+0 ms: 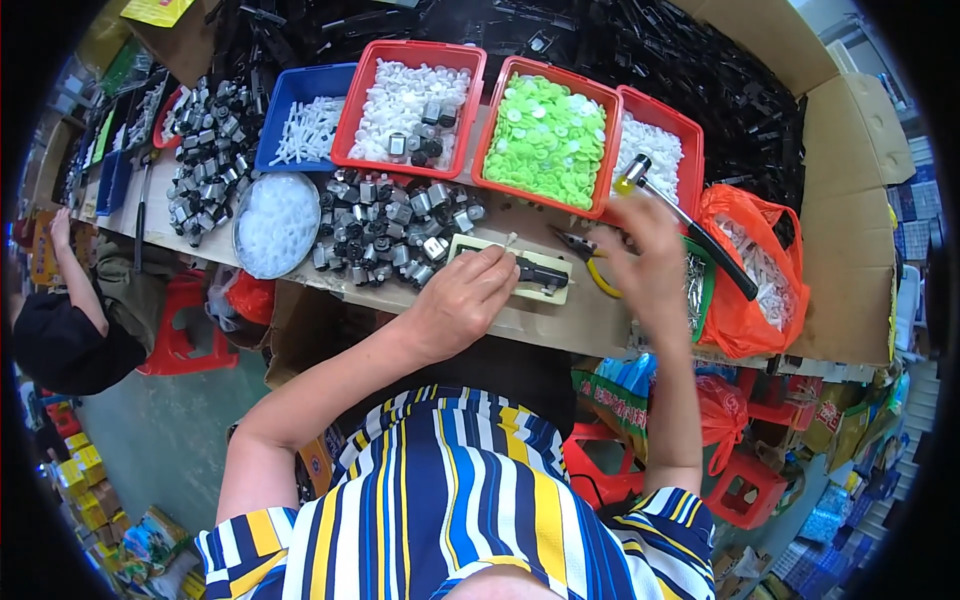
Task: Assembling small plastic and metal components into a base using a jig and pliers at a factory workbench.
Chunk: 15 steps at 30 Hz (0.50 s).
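My left hand (465,300) is closed in a pinch over a cream-coloured block (510,295). A black plastic part (545,275) lies in the block, to the right of the fingers. Beside the fingertips a small whitish piece (511,240) sticks up; what the fingers pinch is hidden. My right hand (645,255) is raised and smeared by motion, so its grip does not show. Near it lie pliers (580,245) with yellow handles and a hammer (700,225) with a metal head and dark handle.
Motor-like parts (385,225) are heaped left of the block. Behind stand red bins of white pieces (405,95) and green discs (545,140), and a blue bin (268,140). An orange bag (750,320) sits at right. Another person (70,330) is at far left.
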Motion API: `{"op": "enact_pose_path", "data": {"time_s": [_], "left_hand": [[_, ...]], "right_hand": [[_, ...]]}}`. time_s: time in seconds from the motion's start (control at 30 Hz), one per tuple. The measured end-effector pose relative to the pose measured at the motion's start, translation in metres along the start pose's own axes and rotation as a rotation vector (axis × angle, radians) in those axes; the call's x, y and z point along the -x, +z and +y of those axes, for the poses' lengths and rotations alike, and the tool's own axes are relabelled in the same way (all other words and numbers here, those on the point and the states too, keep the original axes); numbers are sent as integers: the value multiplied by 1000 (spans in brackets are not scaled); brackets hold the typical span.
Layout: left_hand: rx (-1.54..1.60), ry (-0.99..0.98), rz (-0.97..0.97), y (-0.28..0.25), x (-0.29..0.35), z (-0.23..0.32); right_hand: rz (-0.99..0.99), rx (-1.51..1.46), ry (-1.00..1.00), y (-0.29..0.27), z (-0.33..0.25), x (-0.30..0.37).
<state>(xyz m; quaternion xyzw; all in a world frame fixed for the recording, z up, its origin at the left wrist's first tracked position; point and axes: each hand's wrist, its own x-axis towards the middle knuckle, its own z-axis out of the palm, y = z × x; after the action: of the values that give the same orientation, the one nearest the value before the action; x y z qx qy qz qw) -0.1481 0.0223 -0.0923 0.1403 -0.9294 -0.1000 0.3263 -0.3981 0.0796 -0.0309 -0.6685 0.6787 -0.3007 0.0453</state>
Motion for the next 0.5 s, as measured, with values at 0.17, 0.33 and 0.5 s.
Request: {"op": "enact_pose_path", "data": {"time_s": [0.17, 0.33, 0.5], "left_hand": [[-46, 39, -17, 0, -6, 3], [-42, 19, -14, 5, -3, 3], [-85, 54, -6, 3, 2, 1]], "right_hand": [[-181, 601, 185, -36, 81, -19], [-174, 491, 127, -44, 85, -23], [-95, 110, 229, -61, 5, 9]]}}
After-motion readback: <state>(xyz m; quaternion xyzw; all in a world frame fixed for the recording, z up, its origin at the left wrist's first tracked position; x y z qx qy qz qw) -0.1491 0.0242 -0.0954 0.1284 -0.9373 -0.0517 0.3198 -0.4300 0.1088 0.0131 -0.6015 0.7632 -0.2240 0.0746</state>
